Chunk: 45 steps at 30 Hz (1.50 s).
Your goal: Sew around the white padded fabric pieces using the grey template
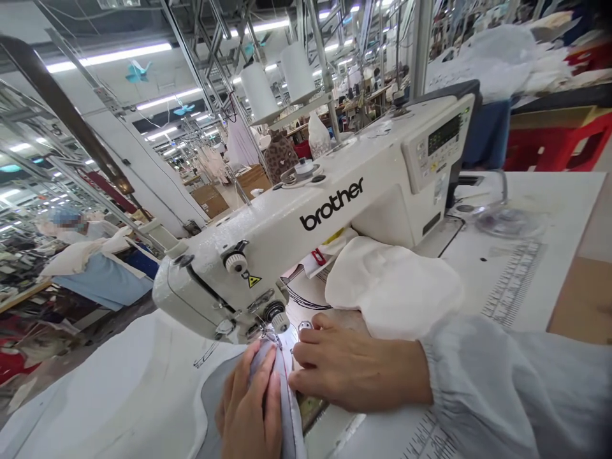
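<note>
A white Brother sewing machine stands across the table. Under its needle area lies a folded strip of pale grey fabric. My left hand lies on the fabric's left side with fingers stretched flat, pressing it down. My right hand rests beside the fabric on its right, fingers curled and pressed against the fold just below the presser foot. A heap of white cloth sits behind my right hand, under the machine's arm.
Two white thread cones stand behind the machine. The white table carries a printed ruler scale and a clear dish. Another person in a blue cap works at far left. Red stools stand at right.
</note>
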Tool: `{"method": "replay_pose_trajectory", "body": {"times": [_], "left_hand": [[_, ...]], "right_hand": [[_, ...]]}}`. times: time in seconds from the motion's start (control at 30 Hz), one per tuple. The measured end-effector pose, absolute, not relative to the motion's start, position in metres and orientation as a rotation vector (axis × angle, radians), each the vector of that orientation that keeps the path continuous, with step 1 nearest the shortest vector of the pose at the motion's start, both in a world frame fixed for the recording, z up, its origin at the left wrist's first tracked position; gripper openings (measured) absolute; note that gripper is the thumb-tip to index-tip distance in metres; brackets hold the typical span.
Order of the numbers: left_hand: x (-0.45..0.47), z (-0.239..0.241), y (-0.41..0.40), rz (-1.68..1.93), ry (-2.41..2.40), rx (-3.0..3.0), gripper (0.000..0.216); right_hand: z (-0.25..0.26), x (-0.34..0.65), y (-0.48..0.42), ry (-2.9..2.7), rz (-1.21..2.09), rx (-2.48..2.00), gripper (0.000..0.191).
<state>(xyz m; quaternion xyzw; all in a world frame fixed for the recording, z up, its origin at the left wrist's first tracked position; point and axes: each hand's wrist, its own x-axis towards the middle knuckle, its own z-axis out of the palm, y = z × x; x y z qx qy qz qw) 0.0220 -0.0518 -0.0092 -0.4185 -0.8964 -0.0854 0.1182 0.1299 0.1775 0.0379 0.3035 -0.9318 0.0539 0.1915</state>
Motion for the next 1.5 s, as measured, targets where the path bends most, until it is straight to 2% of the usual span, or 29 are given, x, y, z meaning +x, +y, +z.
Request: {"method": "replay_pose_trajectory", "body": {"times": [0.33, 0.5, 0.7, 0.87, 1.17, 1.33, 1.5], "left_hand": [[0.051, -0.005, -0.024, -0.449, -2.604, -0.901, 0.048], [0.050, -0.003, -0.025, -0.371, -2.614, -0.907, 0.052], [0.031, 0.003, -0.041, -0.246, -2.722, -1.136, 0.044], [0.036, 0.011, -0.041, -0.114, -2.571, -1.152, 0.043], [0.046, 0.003, -0.039, -0.248, -2.555, -1.041, 0.041], [0.040, 0.002, -0.044, -0.218, -2.555, -1.138, 0.041], [0.051, 0.006, -0.035, -0.195, -2.590, -0.983, 0.045]], "right_hand": [[0.040, 0.130, 0.180, -2.636, 0.168, 0.833, 0.011], [0.041, 0.129, 0.181, -2.675, 0.160, 0.814, 0.008], [0.041, 0.128, 0.183, -2.656, 0.173, 0.825, 0.011], [0.040, 0.127, 0.185, -2.676, 0.183, 0.842, 0.012], [0.038, 0.130, 0.181, -2.632, 0.350, 0.775, 0.018], [0.035, 0.132, 0.178, -2.610, 0.332, 0.908, 0.015], [0.037, 0.133, 0.179, -2.612, 0.314, 0.909, 0.014]]}}
